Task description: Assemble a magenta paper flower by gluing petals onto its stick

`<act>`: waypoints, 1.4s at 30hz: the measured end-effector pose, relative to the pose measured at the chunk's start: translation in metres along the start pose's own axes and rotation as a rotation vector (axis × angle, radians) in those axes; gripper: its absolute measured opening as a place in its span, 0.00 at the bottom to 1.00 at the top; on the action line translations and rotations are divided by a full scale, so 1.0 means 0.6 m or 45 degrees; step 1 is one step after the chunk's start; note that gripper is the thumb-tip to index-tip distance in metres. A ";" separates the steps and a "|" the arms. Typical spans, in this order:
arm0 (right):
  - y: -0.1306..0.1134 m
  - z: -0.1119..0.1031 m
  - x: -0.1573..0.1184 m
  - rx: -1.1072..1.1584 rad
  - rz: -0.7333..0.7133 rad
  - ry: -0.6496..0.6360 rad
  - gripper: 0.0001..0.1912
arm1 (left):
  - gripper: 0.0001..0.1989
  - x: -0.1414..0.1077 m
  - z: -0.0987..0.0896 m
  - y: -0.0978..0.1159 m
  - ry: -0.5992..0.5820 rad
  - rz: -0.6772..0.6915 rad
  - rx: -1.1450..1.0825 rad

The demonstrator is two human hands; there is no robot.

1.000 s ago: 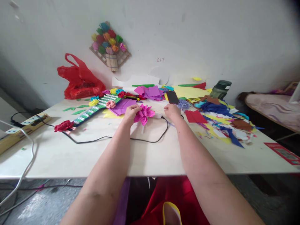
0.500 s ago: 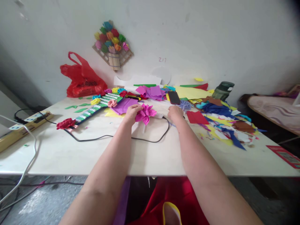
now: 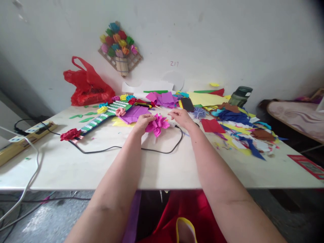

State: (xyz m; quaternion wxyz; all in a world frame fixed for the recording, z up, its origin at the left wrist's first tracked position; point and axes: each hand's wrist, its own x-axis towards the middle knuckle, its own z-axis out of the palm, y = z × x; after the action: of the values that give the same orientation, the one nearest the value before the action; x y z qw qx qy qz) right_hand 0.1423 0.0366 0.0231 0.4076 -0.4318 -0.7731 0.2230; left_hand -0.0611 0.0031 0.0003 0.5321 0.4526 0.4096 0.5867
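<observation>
My left hand (image 3: 144, 123) is closed on the left side of a magenta paper flower (image 3: 158, 125), its pointed petals spread outward just above the table. To the right of the flower, my right hand (image 3: 181, 117) is bent with its fingertips pinched together near the upper petals. Whatever the fingertips hold, if anything, is too small to make out. Behind the flower, partly hidden, lies a white object (image 3: 172, 125) joined to a black cable (image 3: 162, 152). A purple paper sheet (image 3: 135, 114) lies beyond my left hand.
A green-and-white striped panel (image 3: 97, 120) with paper flowers lies at left, near a red plastic bag (image 3: 89, 86) and a power strip (image 3: 27, 140). Coloured paper scraps (image 3: 235, 118), a phone (image 3: 187, 104), yarn (image 3: 199, 112) and a dark bottle (image 3: 240, 97) are at right.
My right hand has moved left and slightly up, from beside the cable end to close by the flower. The left hand keeps its hold, and the flower has turned slightly.
</observation>
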 end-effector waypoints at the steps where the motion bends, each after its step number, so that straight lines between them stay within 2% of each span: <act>1: -0.005 0.002 -0.002 0.033 -0.002 -0.033 0.16 | 0.11 -0.001 0.000 0.001 -0.011 -0.005 0.006; 6: -0.030 0.007 -0.008 0.170 -0.053 -0.118 0.17 | 0.11 -0.002 0.002 0.001 -0.031 -0.018 0.024; 14: -0.046 0.013 -0.005 -0.081 -0.110 -0.078 0.16 | 0.10 -0.003 0.004 0.003 -0.016 0.023 0.084; 22: -0.055 0.022 -0.008 -0.079 -0.074 -0.161 0.16 | 0.07 0.001 0.006 0.002 0.016 0.126 0.228; 27: -0.044 0.026 -0.003 -0.078 -0.101 -0.228 0.15 | 0.07 0.001 0.006 0.002 -0.006 0.220 0.284; 35: -0.046 0.018 -0.009 0.141 -0.085 -0.268 0.14 | 0.07 -0.003 0.006 0.004 -0.075 0.236 0.315; 42: -0.058 0.012 -0.015 0.268 -0.029 -0.265 0.13 | 0.08 -0.002 0.004 0.001 -0.107 0.137 0.267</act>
State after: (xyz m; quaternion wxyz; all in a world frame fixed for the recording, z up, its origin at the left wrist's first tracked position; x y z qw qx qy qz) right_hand 0.1221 0.0109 0.0391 0.3709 -0.3525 -0.7884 0.3416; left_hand -0.0589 0.0020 0.0015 0.4664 0.5514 0.4212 0.5487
